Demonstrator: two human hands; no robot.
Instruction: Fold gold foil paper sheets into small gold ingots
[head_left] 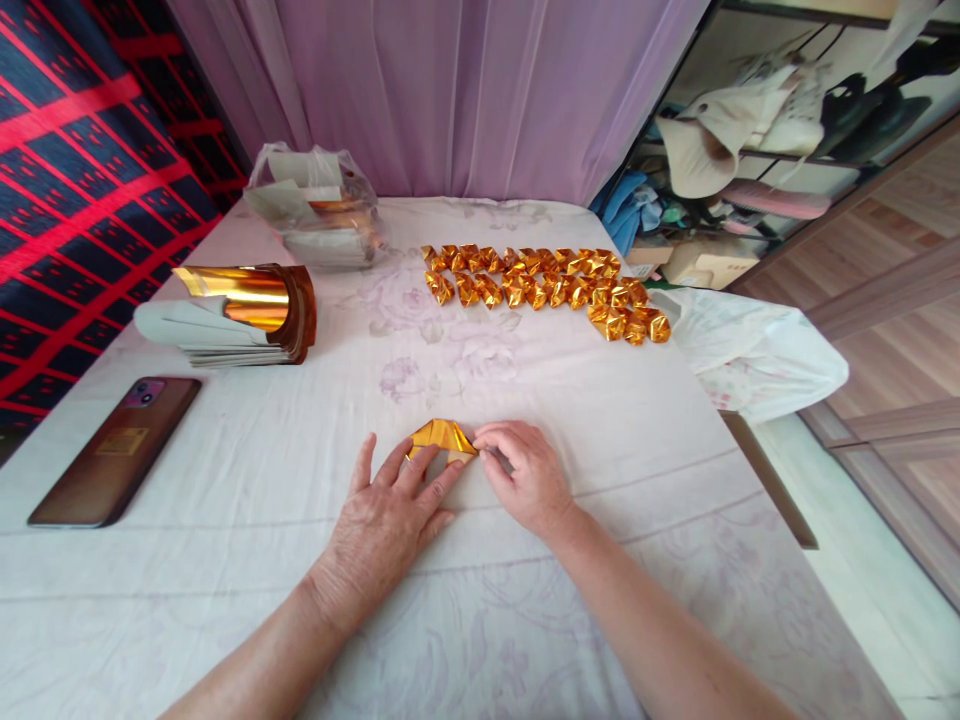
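Note:
A small piece of folded gold foil paper (441, 435) lies flat on the cloth-covered table in front of me. My left hand (394, 510) rests on its near side, fingers spread, fingertips pressing the paper down. At the paper's right corner, my right hand (525, 470) pinches the tip between thumb and forefinger, its other fingers curled in. The paper's upper edge shows shiny gold, and a paler patch shows near the left fingertips. Part of its near edge is hidden under the left fingers.
Rows of folded gold foil pieces (555, 280) lie at the back right. A bent stack of gold foil sheets (255, 315) stands on the left, with a plastic bag of more sheets (319, 205) behind it. A phone (116, 450) lies at the left edge. A white bag (765, 345) hangs by the right edge.

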